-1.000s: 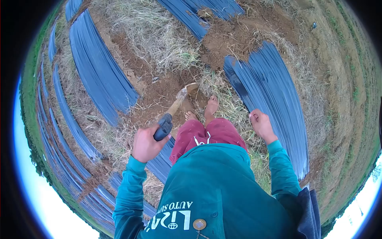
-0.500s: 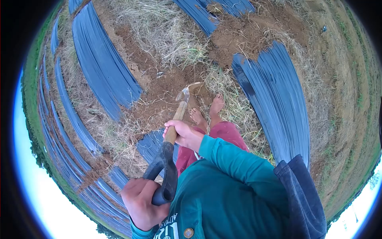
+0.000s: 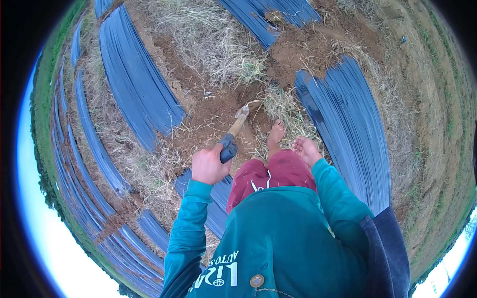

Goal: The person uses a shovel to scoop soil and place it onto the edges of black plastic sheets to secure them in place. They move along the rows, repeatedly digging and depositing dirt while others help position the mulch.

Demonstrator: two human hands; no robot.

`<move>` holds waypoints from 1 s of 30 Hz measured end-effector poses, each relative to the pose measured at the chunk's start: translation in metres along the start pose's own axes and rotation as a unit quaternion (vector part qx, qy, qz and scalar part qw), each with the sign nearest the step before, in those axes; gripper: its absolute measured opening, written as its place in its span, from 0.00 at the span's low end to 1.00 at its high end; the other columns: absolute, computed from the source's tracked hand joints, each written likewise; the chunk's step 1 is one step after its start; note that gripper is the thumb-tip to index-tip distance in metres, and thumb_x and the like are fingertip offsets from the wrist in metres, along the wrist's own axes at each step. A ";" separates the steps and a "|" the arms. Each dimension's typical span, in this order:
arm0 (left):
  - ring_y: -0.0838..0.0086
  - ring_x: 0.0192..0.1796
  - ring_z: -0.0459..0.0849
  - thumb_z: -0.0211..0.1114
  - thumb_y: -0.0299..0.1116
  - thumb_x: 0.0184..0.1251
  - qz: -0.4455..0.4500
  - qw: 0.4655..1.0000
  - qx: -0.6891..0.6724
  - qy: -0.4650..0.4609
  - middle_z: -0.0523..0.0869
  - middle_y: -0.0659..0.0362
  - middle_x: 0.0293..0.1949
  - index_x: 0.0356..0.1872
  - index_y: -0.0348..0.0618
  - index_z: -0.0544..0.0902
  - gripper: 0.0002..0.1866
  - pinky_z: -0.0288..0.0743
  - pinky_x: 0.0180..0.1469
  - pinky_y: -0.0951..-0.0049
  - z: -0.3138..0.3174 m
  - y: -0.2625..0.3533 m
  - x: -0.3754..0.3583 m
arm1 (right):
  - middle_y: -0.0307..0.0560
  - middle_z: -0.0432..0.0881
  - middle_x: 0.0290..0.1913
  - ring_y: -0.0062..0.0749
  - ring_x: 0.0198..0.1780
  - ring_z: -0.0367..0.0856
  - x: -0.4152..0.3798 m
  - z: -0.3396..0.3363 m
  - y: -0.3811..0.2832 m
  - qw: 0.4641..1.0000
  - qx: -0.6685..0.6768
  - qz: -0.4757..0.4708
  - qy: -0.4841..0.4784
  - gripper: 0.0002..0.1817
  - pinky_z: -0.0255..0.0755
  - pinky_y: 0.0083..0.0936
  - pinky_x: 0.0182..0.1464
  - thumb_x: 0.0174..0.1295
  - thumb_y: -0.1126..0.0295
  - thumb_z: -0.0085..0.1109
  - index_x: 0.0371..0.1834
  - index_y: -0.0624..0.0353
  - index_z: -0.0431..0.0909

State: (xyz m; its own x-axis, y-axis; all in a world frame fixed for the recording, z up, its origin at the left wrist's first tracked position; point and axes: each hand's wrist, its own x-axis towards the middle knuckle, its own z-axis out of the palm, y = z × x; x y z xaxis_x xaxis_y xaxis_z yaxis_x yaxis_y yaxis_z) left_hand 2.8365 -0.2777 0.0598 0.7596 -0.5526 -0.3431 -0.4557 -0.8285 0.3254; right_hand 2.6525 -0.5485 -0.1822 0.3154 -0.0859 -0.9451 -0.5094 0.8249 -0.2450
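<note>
My left hand [image 3: 209,165] grips the black plastic handle [image 3: 228,148] of a shovel. The wooden shaft [image 3: 237,125] slants up and to the right from it, and the soiled metal head [image 3: 248,108] rests at the dug brown soil [image 3: 213,111] beside my bare foot [image 3: 277,133]. My right hand [image 3: 306,150] is off the tool, over the right leg of the red shorts [image 3: 292,166], with its fingers apart and nothing in them.
Strips of dark plastic sheeting lie on the ground at the left [image 3: 136,74], at the right [image 3: 353,129] and at the top [image 3: 253,22]. Dry grass [image 3: 203,39] covers the ground between them. A soil mound [image 3: 303,49] sits between two strips.
My right hand has let go of the wooden shaft and moved right. My left hand has pushed the handle forward and up, and the shovel's head has shifted slightly right.
</note>
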 end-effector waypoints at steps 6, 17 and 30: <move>0.56 0.41 0.88 0.71 0.54 0.61 -0.005 0.993 -0.104 -0.061 0.88 0.46 0.37 0.45 0.39 0.84 0.26 0.80 0.44 0.58 -0.039 0.005 0.004 | 0.39 0.80 0.37 0.29 0.37 0.80 -0.049 -0.046 -0.006 0.996 0.019 -0.082 0.025 0.08 0.78 0.30 0.40 0.72 0.66 0.53 0.46 0.58 0.75; 0.78 0.31 0.82 0.62 0.35 0.74 -0.191 0.905 -0.297 0.239 0.85 0.60 0.28 0.39 0.34 0.83 0.12 0.77 0.38 0.74 0.043 -0.176 -0.104 | 0.39 0.81 0.31 0.23 0.30 0.79 -0.190 -0.053 0.076 0.914 -0.336 -0.225 0.035 0.05 0.73 0.21 0.32 0.69 0.71 0.57 0.44 0.59 0.77; 0.73 0.38 0.83 0.70 0.29 0.64 0.081 0.870 -0.460 -0.160 0.85 0.58 0.38 0.37 0.41 0.86 0.05 0.76 0.42 0.70 0.178 -0.002 -0.275 | 0.51 0.85 0.36 0.40 0.37 0.86 -0.312 -0.040 0.155 0.610 -0.728 -0.291 -0.117 0.08 0.80 0.35 0.43 0.60 0.72 0.66 0.40 0.62 0.83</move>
State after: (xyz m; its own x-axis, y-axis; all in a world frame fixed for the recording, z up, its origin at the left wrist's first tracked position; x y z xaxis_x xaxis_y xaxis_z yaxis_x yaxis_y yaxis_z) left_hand 2.5462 -0.1404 -0.0035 0.4856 -0.7735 -0.4072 0.1319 -0.3957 0.9089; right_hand 2.4427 -0.4164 0.0663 0.8004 0.0946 -0.5920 -0.3748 -0.6917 -0.6173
